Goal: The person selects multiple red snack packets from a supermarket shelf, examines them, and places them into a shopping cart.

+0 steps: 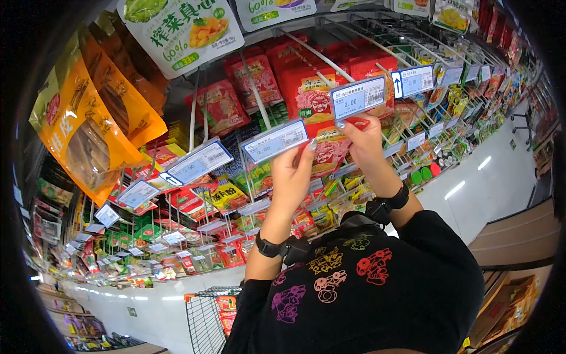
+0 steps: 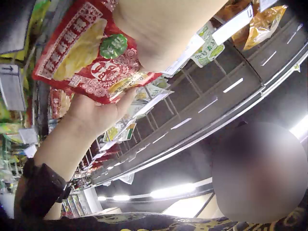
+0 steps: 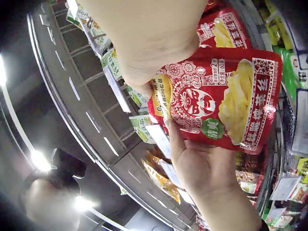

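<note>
Both hands hold a red pouch of pickled vegetables (image 1: 328, 154) in front of the hanging rows. My left hand (image 1: 292, 171) pinches one side of its top edge, thumb on the front. My right hand (image 1: 367, 144) grips the other side of that edge, next to a price tag (image 1: 358, 99) that overlaps the pouch's surroundings. In the right wrist view the pouch (image 3: 216, 101) shows a white face emblem and yellow shreds, with the left hand (image 3: 207, 168) under it. The left wrist view has the right hand (image 2: 98, 113) beside the pouch (image 2: 91, 57).
More red pouches (image 1: 306, 76) hang on metal pegs behind the hands. Another price tag (image 1: 275, 141) juts out by the left hand. Orange bags (image 1: 88, 127) hang at the left. A wire shopping cart (image 1: 203, 318) with red packets stands below, on the pale floor (image 1: 460, 194).
</note>
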A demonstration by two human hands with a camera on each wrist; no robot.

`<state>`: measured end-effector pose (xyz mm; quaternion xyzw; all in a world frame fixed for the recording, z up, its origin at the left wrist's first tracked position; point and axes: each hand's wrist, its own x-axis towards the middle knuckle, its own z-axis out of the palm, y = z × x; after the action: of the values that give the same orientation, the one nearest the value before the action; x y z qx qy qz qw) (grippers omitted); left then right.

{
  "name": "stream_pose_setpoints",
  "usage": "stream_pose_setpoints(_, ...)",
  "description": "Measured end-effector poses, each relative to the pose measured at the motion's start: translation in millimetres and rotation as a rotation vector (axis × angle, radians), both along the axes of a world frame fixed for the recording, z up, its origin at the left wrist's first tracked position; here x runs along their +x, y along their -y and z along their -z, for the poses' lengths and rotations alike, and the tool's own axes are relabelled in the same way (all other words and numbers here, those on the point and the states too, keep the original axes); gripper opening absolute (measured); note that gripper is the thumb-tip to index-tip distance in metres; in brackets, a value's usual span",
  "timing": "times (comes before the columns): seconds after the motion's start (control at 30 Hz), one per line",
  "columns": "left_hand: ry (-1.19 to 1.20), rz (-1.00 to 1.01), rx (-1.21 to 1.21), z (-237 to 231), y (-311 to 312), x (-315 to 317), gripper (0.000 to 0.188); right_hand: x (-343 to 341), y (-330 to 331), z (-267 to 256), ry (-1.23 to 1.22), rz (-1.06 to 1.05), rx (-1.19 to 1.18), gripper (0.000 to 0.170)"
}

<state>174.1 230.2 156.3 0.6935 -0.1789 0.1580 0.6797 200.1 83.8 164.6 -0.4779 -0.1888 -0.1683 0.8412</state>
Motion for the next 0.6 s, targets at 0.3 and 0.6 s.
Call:
stream_pose_setpoints(0.3, 0.121, 0.024, -0.087, -15.4, 30.9, 10.4, 0.025, 23.2, 24.5, -3.8, 0.165, 0.256, -0.072, 0.015)
stream_pose_setpoints(0.6, 0.152, -0.005, -0.172, -12.1, 37.7, 31.6, 0.027, 51.5, 29.2, 6.1, 0.219, 0.115, 0.028, 0.028)
